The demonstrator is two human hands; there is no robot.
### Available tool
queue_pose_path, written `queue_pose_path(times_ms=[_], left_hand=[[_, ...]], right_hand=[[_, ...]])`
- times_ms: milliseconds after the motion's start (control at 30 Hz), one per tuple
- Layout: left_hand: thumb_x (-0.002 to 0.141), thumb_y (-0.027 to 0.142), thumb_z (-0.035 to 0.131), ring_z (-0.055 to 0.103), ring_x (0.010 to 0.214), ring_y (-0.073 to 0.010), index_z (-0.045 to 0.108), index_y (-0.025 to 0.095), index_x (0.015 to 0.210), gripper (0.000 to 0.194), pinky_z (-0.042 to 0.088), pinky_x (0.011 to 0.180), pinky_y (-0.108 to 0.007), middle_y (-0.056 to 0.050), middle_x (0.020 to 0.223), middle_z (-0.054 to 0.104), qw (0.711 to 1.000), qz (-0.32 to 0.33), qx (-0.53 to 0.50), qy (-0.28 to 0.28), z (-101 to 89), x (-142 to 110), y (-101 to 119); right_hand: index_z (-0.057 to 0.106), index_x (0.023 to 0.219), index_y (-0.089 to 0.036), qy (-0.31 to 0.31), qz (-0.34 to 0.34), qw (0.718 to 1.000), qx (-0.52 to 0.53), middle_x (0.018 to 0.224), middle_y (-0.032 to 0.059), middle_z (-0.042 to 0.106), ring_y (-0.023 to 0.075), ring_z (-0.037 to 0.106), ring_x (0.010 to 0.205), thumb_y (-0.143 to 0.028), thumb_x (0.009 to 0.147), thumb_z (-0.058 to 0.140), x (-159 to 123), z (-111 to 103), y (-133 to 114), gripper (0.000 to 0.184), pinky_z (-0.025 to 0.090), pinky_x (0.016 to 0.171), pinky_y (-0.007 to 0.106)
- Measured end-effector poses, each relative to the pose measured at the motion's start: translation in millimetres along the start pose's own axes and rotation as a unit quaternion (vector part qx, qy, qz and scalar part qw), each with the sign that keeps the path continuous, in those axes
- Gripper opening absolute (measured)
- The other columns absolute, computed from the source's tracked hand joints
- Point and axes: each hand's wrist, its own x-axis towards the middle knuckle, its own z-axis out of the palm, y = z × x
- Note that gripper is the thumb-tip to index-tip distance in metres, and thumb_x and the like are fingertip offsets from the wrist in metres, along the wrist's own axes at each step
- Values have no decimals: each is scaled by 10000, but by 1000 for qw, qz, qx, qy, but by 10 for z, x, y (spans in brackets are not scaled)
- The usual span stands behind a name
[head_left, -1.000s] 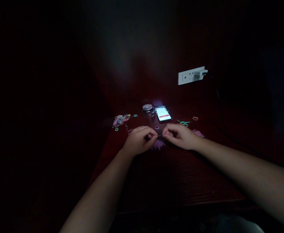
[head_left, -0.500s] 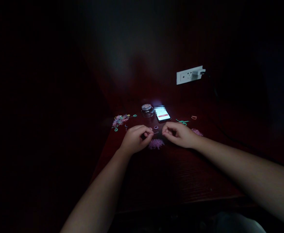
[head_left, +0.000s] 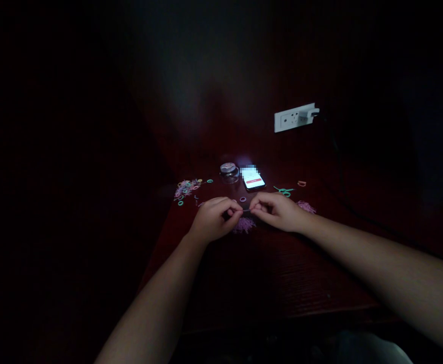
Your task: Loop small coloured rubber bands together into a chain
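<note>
A small, thin elastic band (head_left: 246, 210), pale in the dim light, runs between the fingertips of both hands. My left hand (head_left: 216, 220) pinches its left end between thumb and forefinger. At the other end, my right hand (head_left: 278, 211) has its thumb and forefinger closed on the band too. Just below the fingertips lies a heap of purple elastic bands (head_left: 244, 225), partly covered by my left hand. A single purple ring band (head_left: 243, 199) rests on the table beyond the gap between the hands.
A lit phone (head_left: 254, 181) and a small lidded jar (head_left: 229, 172) stand behind the hands. Mixed coloured bands (head_left: 185, 189) are heaped at left. Green bands (head_left: 284, 191), an orange band (head_left: 301, 183) and more purple bands (head_left: 306, 207) lie right. A wall socket (head_left: 289, 120) holds a plug with a dark cable.
My right hand has come closer to my left and taken the free end of the elastic band. Before, only my left hand held it, with a gap between the hands.
</note>
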Motion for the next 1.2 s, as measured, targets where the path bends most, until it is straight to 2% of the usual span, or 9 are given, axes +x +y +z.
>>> queue_pose_path(times_ms=[233,533,667,800,867,967,1033,1100,1200], left_hand=[[862,211,602,583,659,-111,657,188,851,60,464,661,-258,1,743,650,1000,3,-5,-4,-9,6,6],[862,222,603,584,664,-113,659,191,849,66,471,662,-258,2,736,644,1000,-3,-5,-4,-9,-3,5],[860,223,600,576,653,-112,668,189,833,80,464,646,-249,1,721,638,1000,-21,16,0,-3,-17,-15],[860,222,591,577,653,-110,664,186,805,98,461,630,-237,5,713,631,999,-38,22,-9,14,-37,-56],[863,225,586,581,659,-110,662,187,801,104,461,631,-234,5,712,626,999,-40,20,-10,20,-43,-73],[865,231,587,585,664,-109,665,189,814,102,462,642,-233,9,702,614,999,-37,22,-7,21,-51,-89],[862,237,595,580,652,-105,668,194,825,92,460,645,-233,13,704,615,999,-38,23,-6,19,-57,-100],[857,240,604,574,636,-102,670,201,825,83,455,632,-232,16,708,619,999,-38,25,-14,17,-66,-115],[850,233,613,567,619,-100,666,204,823,66,446,604,-227,18,707,625,998,-44,29,-20,8,-74,-126]], right_hand=[[608,835,-169,2,-18,1000,-6,652,-27,530,89,474,565,-257,901,556,5,-21,-23,122,375,524,217],[580,780,-176,-5,-7,1000,-2,639,-28,517,90,461,558,-233,871,557,-8,-34,-28,109,365,519,216],[567,746,-174,18,4,1000,14,627,-26,506,92,446,549,-224,833,576,3,-162,-81,101,358,514,221],[560,741,-174,125,74,989,36,637,-19,493,102,441,558,-252,809,575,-30,-534,-116,104,357,515,231],[557,726,-175,155,132,979,-7,641,-12,503,107,449,560,-248,778,591,-132,-749,-46,96,351,509,234],[536,692,-181,117,248,958,-82,616,4,552,127,493,553,-252,735,604,-408,-969,166,108,363,497,240],[534,682,-184,99,301,941,-119,606,4,568,128,505,545,-243,721,592,-617,-1015,309,91,364,492,239],[528,683,-188,88,321,936,-116,599,-1,574,127,514,536,-239,722,566,-772,-999,406,75,371,492,236],[534,692,-193,86,318,937,-115,613,-8,590,127,536,560,-233,714,563,-848,-937,455,54,385,513,230]])
